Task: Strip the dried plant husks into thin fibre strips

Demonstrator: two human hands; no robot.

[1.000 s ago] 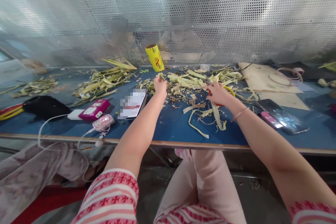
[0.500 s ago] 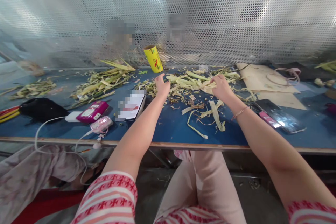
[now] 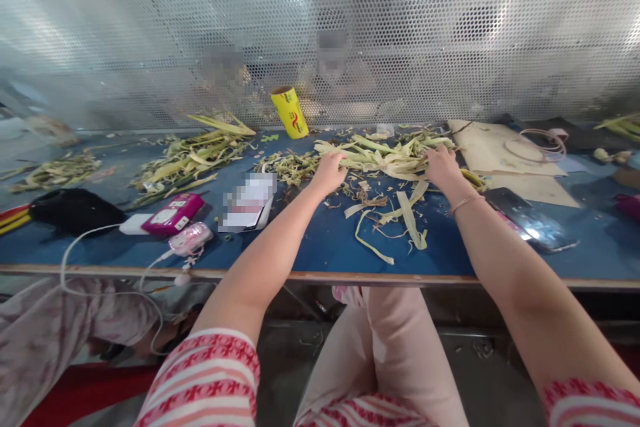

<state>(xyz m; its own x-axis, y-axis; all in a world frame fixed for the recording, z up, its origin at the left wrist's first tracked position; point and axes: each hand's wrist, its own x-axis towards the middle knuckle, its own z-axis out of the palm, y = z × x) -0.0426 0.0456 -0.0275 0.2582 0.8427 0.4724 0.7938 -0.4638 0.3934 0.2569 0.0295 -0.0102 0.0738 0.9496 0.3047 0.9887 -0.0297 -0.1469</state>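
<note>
A long heap of pale green leaf strips (image 3: 383,155) lies in front of me on the blue table. At its left end, my left hand (image 3: 329,173) has its fingers curled against the strips, thumb pointing right. My right hand (image 3: 443,165) is closed over the right end, and its fingertips are partly hidden in the heap. Below and between the hands are loose pale strips (image 3: 412,221) and dry brown scraps (image 3: 367,199). A pile of small greenish trimmings (image 3: 295,165) sits just left of my left hand.
A yellow cardboard tube (image 3: 290,112) stands tilted near the perforated metal screen (image 3: 400,33). Phones lie at left (image 3: 249,203) and right (image 3: 533,220). Further left are a leaf pile (image 3: 195,157), a magenta device (image 3: 175,213) and a black pouch (image 3: 80,210). Brown paper (image 3: 485,150) lies right.
My left hand has moved right from the trimmings onto the heap's left end, its fingers curling in. My right hand has shifted right to the heap's other end.
</note>
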